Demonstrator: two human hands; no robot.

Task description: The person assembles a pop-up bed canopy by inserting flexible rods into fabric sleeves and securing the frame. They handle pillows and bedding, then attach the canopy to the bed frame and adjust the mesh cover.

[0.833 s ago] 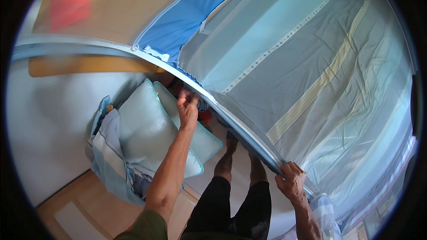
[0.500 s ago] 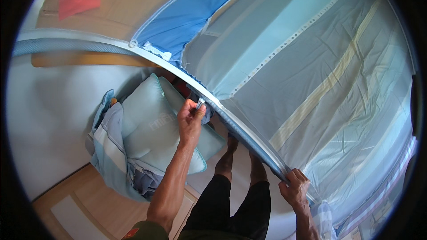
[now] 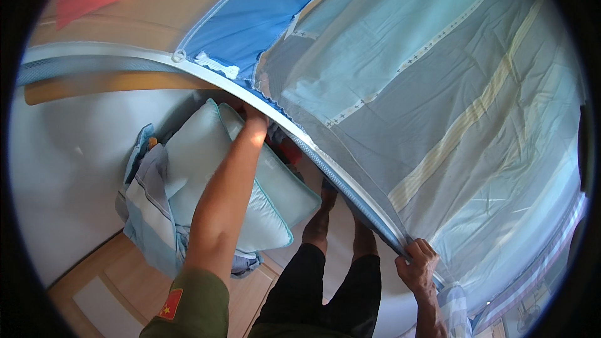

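Head view: toward 4 o'clock, the right hand (image 3: pixel 418 266) grasps the mosquito-net border (image 3: pixel 354 194), best held taut; the left hand (image 3: pixel 253 114), toward 10 o'clock, has hidden fingers, grip unclear.

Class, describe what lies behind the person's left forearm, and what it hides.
Around it show a pale front pillow, a second pillow and bundled cloth. The left forearm covers a strip of the front pillow; that part's surface cannot be seen.

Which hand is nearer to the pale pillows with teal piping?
Left. The left hand, partly hidden, is by the upper edge of the pillows, its forearm crossing in front of them; the right hand is off to their right, gripping the blue-and-white mesh edging.
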